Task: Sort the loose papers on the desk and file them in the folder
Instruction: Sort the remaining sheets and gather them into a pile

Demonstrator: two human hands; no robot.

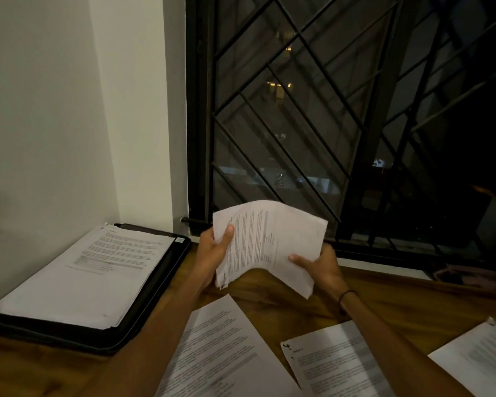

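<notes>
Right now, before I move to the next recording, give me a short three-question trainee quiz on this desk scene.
1. True or false: both hands grip the same sheaf of papers, held above the desk.
2. Multiple choice: the black folder lies A) left of the arms, against the wall; B) under the window; C) in the right hand.
3. Fill in: a stack of printed papers rests on top of the ____.

Key: 1 true, the left hand and right hand each hold a side; 2 A; 3 folder.
</notes>
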